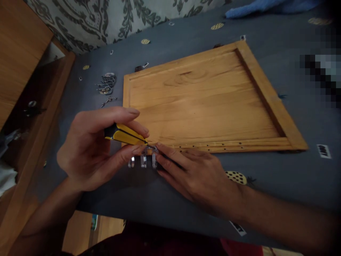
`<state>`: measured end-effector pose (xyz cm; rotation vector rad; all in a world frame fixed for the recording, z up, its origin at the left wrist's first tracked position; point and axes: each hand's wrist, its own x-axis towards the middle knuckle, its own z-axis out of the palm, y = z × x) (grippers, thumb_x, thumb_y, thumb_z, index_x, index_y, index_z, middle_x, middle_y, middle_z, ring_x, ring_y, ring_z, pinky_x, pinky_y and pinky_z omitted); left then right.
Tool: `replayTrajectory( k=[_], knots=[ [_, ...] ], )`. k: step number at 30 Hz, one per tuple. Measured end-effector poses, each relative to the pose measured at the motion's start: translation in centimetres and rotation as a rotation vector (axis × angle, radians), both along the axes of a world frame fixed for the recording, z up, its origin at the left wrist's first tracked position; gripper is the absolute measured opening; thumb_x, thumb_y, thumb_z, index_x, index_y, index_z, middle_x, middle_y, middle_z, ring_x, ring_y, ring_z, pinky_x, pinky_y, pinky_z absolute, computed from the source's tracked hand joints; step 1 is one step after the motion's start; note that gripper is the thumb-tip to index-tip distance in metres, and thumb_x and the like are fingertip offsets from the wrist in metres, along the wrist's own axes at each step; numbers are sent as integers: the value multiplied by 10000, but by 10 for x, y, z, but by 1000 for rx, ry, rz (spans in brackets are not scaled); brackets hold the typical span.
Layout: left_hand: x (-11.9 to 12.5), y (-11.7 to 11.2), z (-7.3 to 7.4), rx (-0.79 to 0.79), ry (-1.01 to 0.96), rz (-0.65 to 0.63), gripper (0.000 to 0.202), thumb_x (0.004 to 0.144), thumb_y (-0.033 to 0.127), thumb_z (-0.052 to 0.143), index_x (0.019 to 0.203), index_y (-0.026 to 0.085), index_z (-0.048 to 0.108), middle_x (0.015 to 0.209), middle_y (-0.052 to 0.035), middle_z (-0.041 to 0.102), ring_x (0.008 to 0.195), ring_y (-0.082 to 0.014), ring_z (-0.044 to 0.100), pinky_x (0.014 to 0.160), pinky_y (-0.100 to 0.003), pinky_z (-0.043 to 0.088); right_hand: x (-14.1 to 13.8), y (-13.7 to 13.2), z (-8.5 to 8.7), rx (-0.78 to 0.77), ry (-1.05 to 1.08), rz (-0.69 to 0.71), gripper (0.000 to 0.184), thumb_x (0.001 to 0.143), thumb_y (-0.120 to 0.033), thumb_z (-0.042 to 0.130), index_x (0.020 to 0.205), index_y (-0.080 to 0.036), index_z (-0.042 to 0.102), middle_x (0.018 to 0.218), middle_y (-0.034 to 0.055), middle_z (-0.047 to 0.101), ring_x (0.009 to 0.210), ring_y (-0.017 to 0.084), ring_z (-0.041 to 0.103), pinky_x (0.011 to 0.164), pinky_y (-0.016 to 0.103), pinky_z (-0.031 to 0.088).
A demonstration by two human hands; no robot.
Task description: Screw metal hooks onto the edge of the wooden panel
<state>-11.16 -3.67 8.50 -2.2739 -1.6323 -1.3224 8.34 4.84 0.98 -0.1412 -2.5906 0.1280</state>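
Note:
My left hand (87, 153) is closed around the yellow and black handle of a screwdriver (128, 136). The screwdriver's tip points down to the right at the near edge of a framed wooden panel (202, 103). There, the fingertips of my right hand (197, 174) press against a shiny metal hook (154, 160). Beside it, two more metal hooks (144, 161) hang over the same edge, one partly behind my left thumb. A row of small dark holes runs along this edge to the right. The screw itself is too small to make out.
Several loose metal hooks (107, 83) lie left of the panel, with small screws (109, 101) below them. A blue cloth (255, 8) rests at the back of the grey patterned tablecloth (181, 33). An open wooden cabinet (57, 92) stands at the left. A blurred-out object is at the right.

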Motion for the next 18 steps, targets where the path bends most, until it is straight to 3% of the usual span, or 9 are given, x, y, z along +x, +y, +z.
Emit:
replayTrajectory(
  k=[3, 7, 13, 18],
  knots=[
    [-4, 1, 0, -16, -47, -1, 545, 761, 55, 738, 1267, 202, 600, 945, -37, 730, 773, -176, 730, 779, -335, 652, 0, 0, 2, 10, 14, 2, 239, 978, -247, 522, 1061, -141, 720, 1192, 79, 712, 714, 166, 688, 605, 317, 537],
    [-5, 0, 3, -20, 27, -25, 591, 746, 90, 778, 1293, 192, 579, 954, -20, 736, 814, -157, 734, 757, -270, 651, 0, 1, 4, 30, 5, -18, 251, 988, -248, 506, 1077, -148, 719, 1190, 60, 715, 692, 161, 684, 596, 319, 533],
    [2, -2, 3, -23, -2, 114, 534, 754, 159, 793, 1247, 262, 615, 973, -21, 725, 795, -185, 740, 818, -368, 652, -1, 1, 1, 26, -4, -13, 303, 1012, -247, 440, 1066, -168, 727, 1193, 52, 714, 740, 148, 683, 639, 296, 553],
    [1, 0, -1, 44, 35, 58, 524, 781, 156, 765, 1274, 217, 602, 949, -38, 722, 781, -169, 733, 754, -308, 646, 0, 1, 1, 13, 4, -5, 279, 999, -245, 473, 1082, -142, 719, 1188, 74, 713, 724, 165, 690, 616, 318, 557]
  ],
)
